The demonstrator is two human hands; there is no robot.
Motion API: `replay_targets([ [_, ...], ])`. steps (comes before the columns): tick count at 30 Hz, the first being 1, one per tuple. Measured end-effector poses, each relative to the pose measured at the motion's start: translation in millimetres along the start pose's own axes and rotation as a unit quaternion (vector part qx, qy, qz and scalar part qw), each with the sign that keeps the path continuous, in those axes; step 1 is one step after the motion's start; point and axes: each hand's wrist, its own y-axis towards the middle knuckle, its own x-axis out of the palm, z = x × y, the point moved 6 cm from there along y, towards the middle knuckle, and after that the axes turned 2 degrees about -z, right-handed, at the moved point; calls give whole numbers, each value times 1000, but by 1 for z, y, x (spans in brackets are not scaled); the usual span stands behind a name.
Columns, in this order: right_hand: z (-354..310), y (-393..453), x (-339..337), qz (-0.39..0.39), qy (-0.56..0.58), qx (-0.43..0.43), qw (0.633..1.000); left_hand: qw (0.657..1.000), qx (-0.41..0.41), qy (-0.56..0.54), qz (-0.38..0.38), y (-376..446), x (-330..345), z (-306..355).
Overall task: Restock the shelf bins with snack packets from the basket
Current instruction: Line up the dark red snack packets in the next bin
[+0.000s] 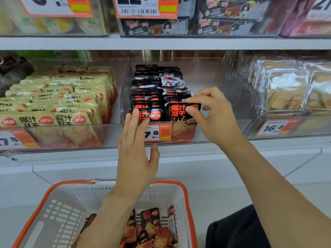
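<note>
Right hand: the right hand (pixel 213 113) pinches the top edge of a black packet (pixel 179 112) between thumb and curled fingers, at the front of the right row in the clear bin (pixel 125 97).
Left hand: the left hand (pixel 137 149) is open, fingers straight and together, fingertips resting on the front black packet of the left row (pixel 154 114); the palm lies against the bin's front wall, over part of the price tag (pixel 157 133).
Black packets: two rows stand upright, front to back, in the left half of the bin; the right half of the bin shows bare bottom.
Bin place: middle of the lower shelf (pixel 179 151), at its front edge.
Left neighbour: a bin of beige packets (pixel 59 101), packed in several rows, just beside the clear bin toward the shelf's left end.
Right neighbour: clear-wrapped pale pastries (pixel 286 90) toward the shelf's right end, with a price tag reading 16.8 (pixel 273 128) at the front edge.
Upper shelf: dark boxed bars (pixel 155 26) and orange-and-white price tags (pixel 146 7).
Basket: a white basket with orange rim (pixel 59 212) sits below the shelf, under the left forearm; more dark and orange packets (pixel 152 228) lie loose in its bottom.
Floor: pale tiles (pixel 268 169).
Clothing: a dark fabric patch (pixel 236 230) at lower right, beside the basket.
</note>
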Motion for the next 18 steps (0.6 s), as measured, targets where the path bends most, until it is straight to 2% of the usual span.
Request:
replay_targets([
  [3,5,2,7,-30,-3,32,999,1000,-3,-1,0,0,1,0],
  [9,6,1,8,-23,21,75,997,1000,14,8,-2,1,-1,0],
  [11,-1,-4,6,-14,0,56,998,1000,13,-4,19,0,-5,5],
  [15,-41,-25,-6,138,2,-72,988,985,6,-66,161,-15,-25,9],
  [16,-48,-31,-1,142,16,-95,985,982,-4,-82,169,-18,-24,5],
  [18,-50,-46,29,63,64,-84,992,985,-49,-107,125,-31,-9,-17],
])
